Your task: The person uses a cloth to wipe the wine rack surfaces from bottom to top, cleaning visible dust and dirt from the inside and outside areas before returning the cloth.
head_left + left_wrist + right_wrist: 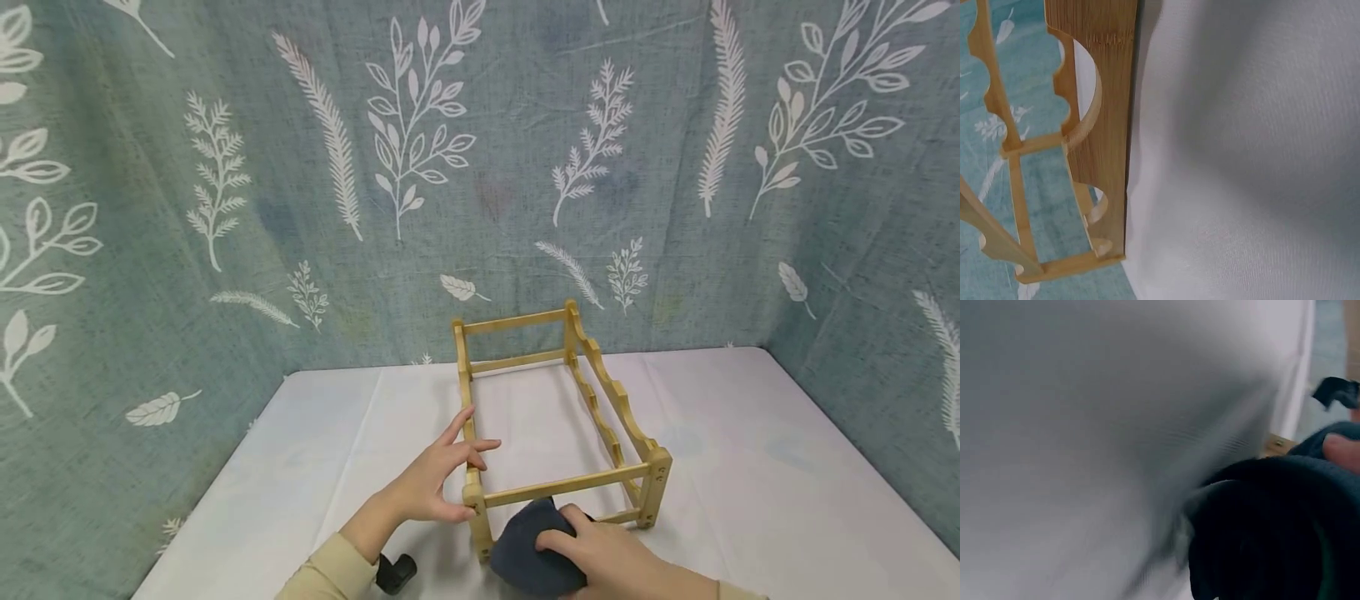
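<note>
A light wooden rack (566, 487) with scalloped rails stands on the white-covered table. My left hand (429, 482) is at its left side, fingers spread over the long left rail and thumb at the front corner post. In the left wrist view, the rack's notched side (1107, 119) shows, but no fingers. With my right hand (611, 560) I grip a bunched dark blue cloth (527, 550) at the rack's front end, where it overlaps the lower front bar. The right wrist view shows the cloth (1329, 478) curled into a thick roll, with a fingertip on it.
White cloth covers the table (750, 467). A grey-green curtain (510, 192) with white leaf prints hangs behind and along both sides. A small black object (396, 573) shows just beside my left sleeve.
</note>
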The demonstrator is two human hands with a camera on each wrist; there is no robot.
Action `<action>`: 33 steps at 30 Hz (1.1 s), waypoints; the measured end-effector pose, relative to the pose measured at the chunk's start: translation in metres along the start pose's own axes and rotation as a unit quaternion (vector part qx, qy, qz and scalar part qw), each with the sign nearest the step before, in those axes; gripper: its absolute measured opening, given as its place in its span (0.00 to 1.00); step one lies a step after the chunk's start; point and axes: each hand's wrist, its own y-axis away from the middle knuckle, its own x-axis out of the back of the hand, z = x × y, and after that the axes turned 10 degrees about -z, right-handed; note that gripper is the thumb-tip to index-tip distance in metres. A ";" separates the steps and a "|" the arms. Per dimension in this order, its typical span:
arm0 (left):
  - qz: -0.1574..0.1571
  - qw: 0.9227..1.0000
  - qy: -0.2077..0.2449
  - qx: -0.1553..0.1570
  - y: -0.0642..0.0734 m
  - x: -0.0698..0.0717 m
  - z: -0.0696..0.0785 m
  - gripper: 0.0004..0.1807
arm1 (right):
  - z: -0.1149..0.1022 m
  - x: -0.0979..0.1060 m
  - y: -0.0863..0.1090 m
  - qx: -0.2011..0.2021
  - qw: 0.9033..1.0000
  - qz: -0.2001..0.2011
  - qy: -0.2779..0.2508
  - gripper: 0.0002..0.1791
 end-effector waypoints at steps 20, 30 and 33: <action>0.005 1.000 0.020 0.005 0.002 0.000 -0.004 0.21 | 0.013 -0.003 0.009 -0.061 0.991 0.025 0.119 0.29; 0.007 1.000 0.009 0.001 0.001 0.000 -0.004 0.19 | 0.028 0.007 0.057 -0.141 0.980 -0.002 0.139 0.28; 0.007 1.000 0.003 -0.001 0.001 0.000 -0.003 0.19 | 0.029 0.006 0.063 -0.190 0.974 -0.047 0.117 0.26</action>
